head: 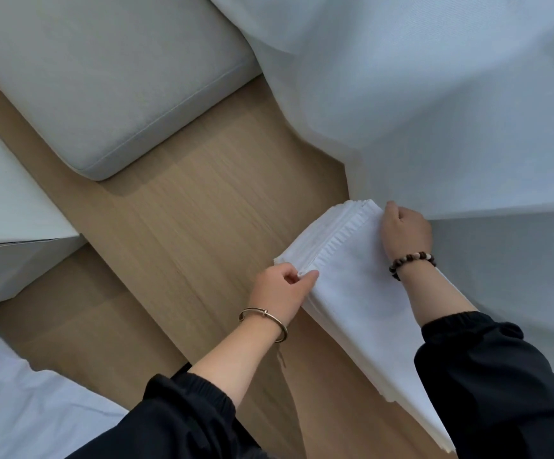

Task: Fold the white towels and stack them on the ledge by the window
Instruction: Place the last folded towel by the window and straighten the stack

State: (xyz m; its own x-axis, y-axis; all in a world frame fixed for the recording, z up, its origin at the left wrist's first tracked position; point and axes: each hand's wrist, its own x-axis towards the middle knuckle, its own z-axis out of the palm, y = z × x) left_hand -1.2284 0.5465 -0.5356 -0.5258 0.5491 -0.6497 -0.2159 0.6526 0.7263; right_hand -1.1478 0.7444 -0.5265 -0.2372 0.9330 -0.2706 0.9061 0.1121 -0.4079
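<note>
Here, on the wooden ledge (202, 210) beside curtain (434, 94) and cushion (103, 77), left hand (282, 286) and right hand (404, 231) fingers grip the towels (351, 276).

The stacked towels (351, 279) are plain white, with a ribbed band along one edge. The ledge (202, 220) under them is pale oak with fine straight grain. The cushion (103, 77) is light grey and the curtain (434, 94) sheer white. The sleeves (186, 415) are black. The left wrist wears a gold bangle (264, 318), the right a bead bracelet (411, 261) of dark brown and cream.
</note>
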